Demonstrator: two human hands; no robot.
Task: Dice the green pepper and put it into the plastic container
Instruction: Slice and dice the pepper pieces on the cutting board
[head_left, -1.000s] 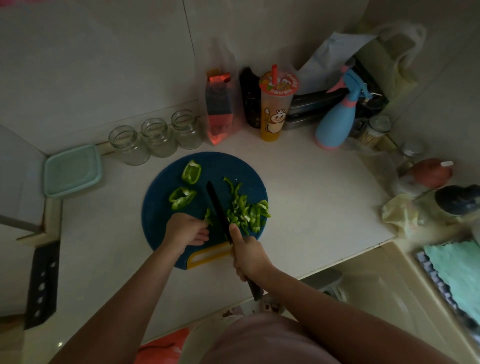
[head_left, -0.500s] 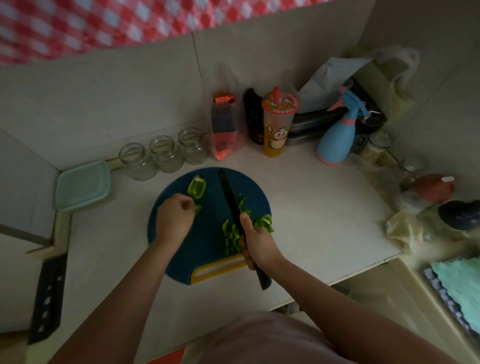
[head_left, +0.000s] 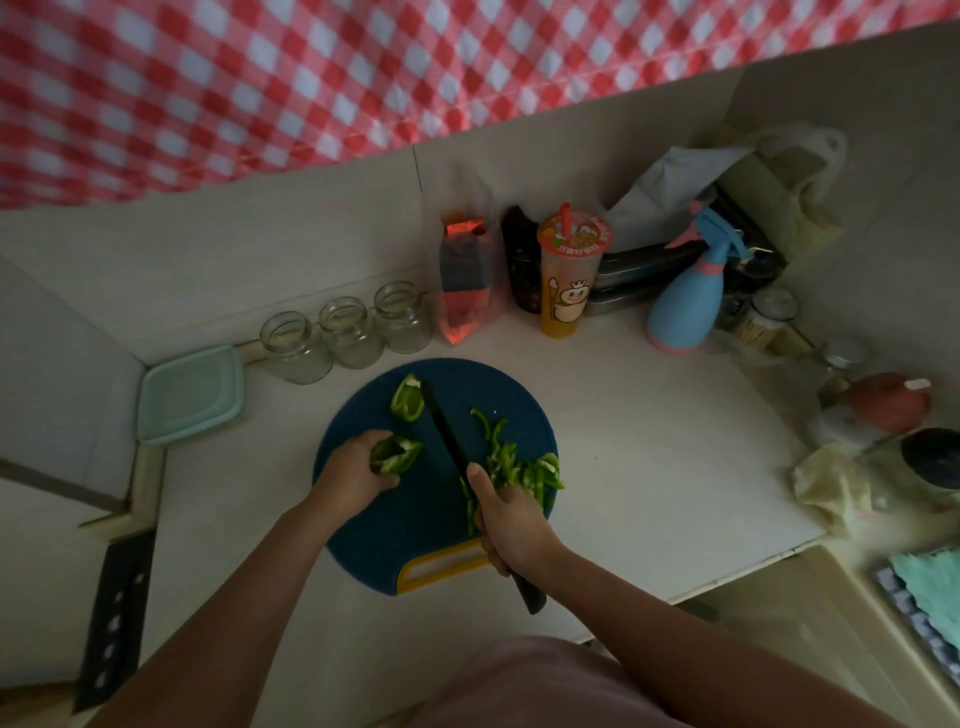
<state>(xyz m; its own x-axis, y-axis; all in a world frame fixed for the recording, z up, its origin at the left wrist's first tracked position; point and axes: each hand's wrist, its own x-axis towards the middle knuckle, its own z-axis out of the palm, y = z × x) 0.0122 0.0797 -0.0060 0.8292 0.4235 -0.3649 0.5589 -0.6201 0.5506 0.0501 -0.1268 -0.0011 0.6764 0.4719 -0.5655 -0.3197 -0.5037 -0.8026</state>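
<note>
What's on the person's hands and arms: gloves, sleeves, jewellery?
The left hand and right hand are ungloved, and no rings, watch or bands can be seen in the dim light. Both arms are uncovered as far as the frame shows, with no sleeves in view. A pinkish garment shows at the bottom edge.

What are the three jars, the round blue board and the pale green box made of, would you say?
The three jars look like clear glass: see-through, with glinting rims. The blue board seems matt plastic, with a moulded yellow handle. The pale green box looks like smooth plastic, though dim light leaves that open.
</note>
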